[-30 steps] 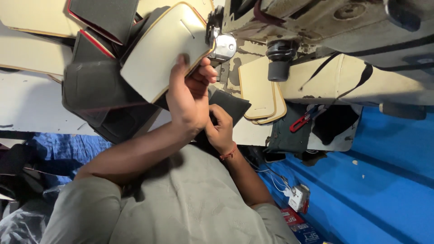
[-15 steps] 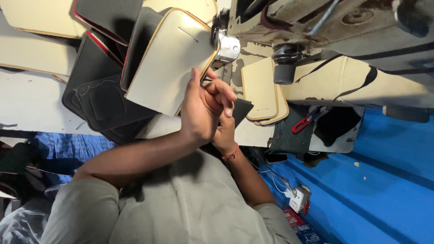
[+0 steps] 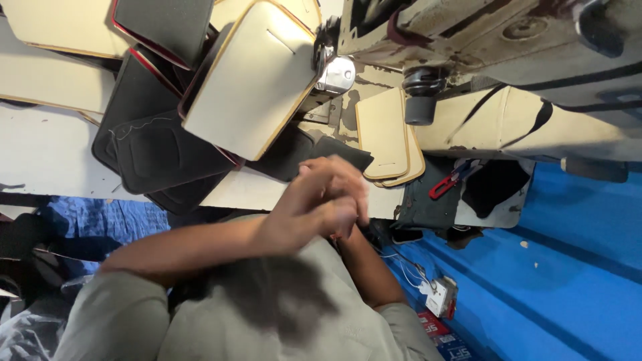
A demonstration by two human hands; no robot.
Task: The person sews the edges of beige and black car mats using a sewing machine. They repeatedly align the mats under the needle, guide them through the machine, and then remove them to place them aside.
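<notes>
My left hand (image 3: pixel 314 210) hovers blurred in the middle of the view, fingers loosely apart and holding nothing. It covers most of my right hand (image 3: pixel 348 230), of which only the wrist with a red thread band shows. Above them a beige panel with a tan edge (image 3: pixel 254 80) lies tilted on a pile of black padded pieces (image 3: pixel 160 157), its corner next to the shiny metal part (image 3: pixel 336 73) of a sewing machine (image 3: pixel 481 40). Neither hand touches the panel.
A small stack of beige rounded pieces (image 3: pixel 384 134) lies on the worn white table (image 3: pixel 47 154). Red-handled snips (image 3: pixel 447 185) rest by a dark cloth. A white socket block with wires (image 3: pixel 438 297) sits on the blue surface (image 3: pixel 555 294) at the lower right.
My left hand let go of the beige panel and dropped down toward my body, over my right hand. The panel now lies by the machine on its own.
</notes>
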